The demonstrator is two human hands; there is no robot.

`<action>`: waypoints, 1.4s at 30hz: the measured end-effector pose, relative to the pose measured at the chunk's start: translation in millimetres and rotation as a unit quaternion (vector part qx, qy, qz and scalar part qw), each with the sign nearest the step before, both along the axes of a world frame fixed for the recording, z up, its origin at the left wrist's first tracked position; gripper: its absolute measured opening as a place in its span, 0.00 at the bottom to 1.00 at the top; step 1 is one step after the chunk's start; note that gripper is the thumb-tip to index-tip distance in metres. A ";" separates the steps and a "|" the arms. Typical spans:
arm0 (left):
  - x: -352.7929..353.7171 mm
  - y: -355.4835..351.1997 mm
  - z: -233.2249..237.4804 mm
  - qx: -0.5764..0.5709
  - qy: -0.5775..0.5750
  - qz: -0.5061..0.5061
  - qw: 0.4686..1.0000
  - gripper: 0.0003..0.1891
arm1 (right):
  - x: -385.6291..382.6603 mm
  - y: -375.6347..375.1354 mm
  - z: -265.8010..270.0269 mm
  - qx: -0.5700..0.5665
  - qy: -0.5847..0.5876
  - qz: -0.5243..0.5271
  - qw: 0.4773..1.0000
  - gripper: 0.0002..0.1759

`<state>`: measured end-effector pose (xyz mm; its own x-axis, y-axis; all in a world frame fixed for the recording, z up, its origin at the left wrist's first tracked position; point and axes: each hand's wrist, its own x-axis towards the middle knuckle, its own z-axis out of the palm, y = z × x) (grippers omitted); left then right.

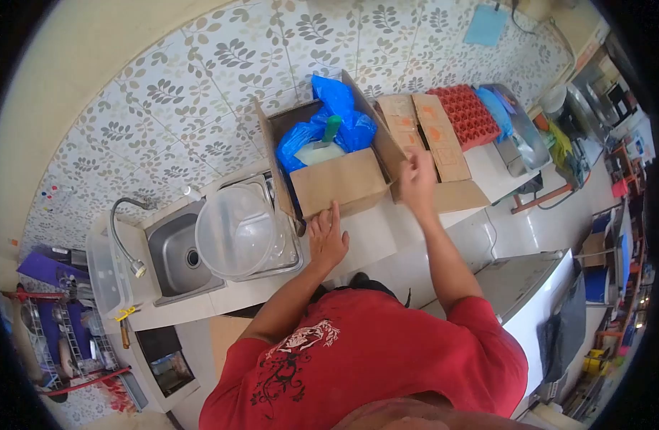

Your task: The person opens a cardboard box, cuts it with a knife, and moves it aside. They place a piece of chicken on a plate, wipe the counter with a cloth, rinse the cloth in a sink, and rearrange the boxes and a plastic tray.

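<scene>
An unfolded cardboard box (338,180) stands on the counter with its flaps raised. Inside it, a blue plastic bag (358,129) surrounds whitish contents (321,155), and a green handle (332,127) sticks up from them. My left hand (328,240) rests against the lower part of the box's front flap, fingers stretched out. By the right side flap, my right hand (418,183) is held with its fingers curled together. What lies between those fingers, if anything, is hidden. A second cardboard carton (444,143) with orange print sits just beyond my right hand.
Left of the box, a clear round plastic tub (236,233) stands over the drainboard beside a steel sink (179,251) with a curved faucet (125,233). Red egg trays (467,115) and a metal basin (523,147) are at the right. A tiled wall (222,79) runs behind.
</scene>
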<state>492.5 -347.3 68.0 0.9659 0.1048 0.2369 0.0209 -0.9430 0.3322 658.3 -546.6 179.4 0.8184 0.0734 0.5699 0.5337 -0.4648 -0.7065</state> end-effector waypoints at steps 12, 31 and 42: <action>30.1 7.3 7.4 0.006 -0.005 0.056 0.998 0.44 | 81.3 58.4 67.9 -0.121 -0.015 0.159 0.980 0.17; 51.6 3.1 12.1 -0.013 -0.093 0.138 0.986 0.25 | 191.9 55.8 -48.6 0.053 0.422 0.303 0.853 0.42; 50.9 11.1 17.8 -0.031 -0.071 0.100 0.992 0.26 | 247.3 95.4 2.6 -0.270 0.062 0.299 0.913 0.35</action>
